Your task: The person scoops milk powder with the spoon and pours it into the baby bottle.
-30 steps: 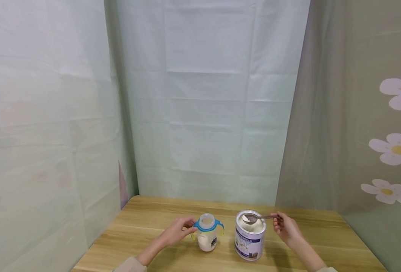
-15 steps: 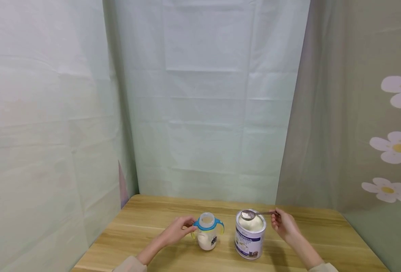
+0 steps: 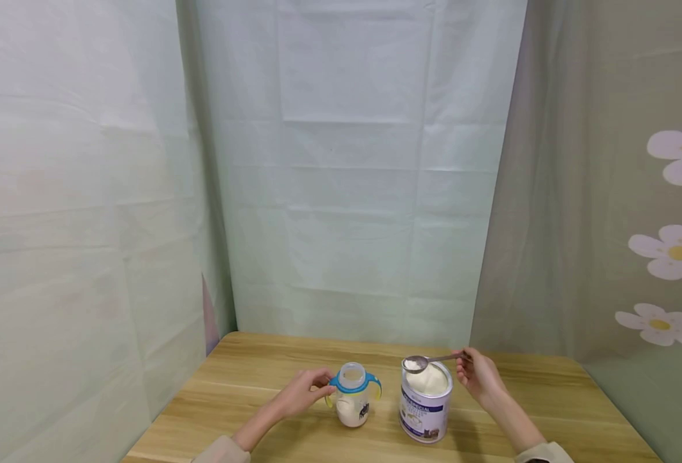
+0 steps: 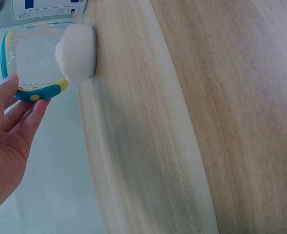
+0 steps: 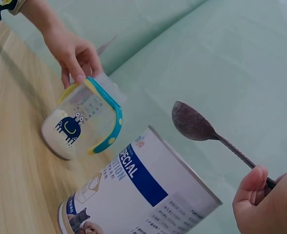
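Note:
A clear baby bottle with a blue-and-yellow two-handled collar stands uncapped on the table, white powder heaped in its bottom. My left hand pinches its left handle between thumb and fingers, as the left wrist view also shows. To its right is an open can of white powder with a blue band on its label. My right hand grips the handle of a dark metal spoon, whose bowl carries some white powder above the can's left rim. In the right wrist view the spoon's underside shows.
Both vessels stand on a wood-grain table. Pale green curtains hang behind it and at the left. A darker curtain with white daisies hangs on the right.
My right hand has lifted the spoon a little and moved it left, from over the can's powder to its left rim. The left hand and the bottle have stayed in place.

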A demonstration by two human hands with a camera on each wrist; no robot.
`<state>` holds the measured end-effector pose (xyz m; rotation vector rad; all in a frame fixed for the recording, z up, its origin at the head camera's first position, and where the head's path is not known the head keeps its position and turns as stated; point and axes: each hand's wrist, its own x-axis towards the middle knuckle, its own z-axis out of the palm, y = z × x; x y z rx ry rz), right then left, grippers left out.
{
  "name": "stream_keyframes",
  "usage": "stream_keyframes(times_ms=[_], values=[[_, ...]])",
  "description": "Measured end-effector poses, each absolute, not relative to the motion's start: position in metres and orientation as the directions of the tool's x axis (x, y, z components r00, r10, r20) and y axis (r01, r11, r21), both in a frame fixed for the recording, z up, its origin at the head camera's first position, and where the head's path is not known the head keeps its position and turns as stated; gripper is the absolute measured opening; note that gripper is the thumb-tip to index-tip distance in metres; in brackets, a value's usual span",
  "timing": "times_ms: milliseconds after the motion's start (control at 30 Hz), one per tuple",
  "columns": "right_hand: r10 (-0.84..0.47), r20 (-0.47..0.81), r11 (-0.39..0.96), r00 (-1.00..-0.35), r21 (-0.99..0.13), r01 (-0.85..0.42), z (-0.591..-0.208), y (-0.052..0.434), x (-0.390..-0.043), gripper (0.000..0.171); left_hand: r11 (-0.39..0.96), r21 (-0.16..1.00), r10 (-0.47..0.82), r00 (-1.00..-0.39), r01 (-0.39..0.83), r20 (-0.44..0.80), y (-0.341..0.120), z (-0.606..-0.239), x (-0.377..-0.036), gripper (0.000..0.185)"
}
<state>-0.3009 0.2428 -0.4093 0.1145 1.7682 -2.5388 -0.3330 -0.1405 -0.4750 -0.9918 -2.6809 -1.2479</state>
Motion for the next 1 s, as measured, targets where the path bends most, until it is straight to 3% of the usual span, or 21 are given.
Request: stream_keyframes(times_ms=[1000], values=[[-0.059, -0.019, -0.269, -0.998, -0.962, 0.034, -0.397, 0.227, -0.301, 0.037, 0.493, 0.662, 0.537, -0.797, 0.564, 0.279, -0.140, -0.475, -0.331, 0.016]])
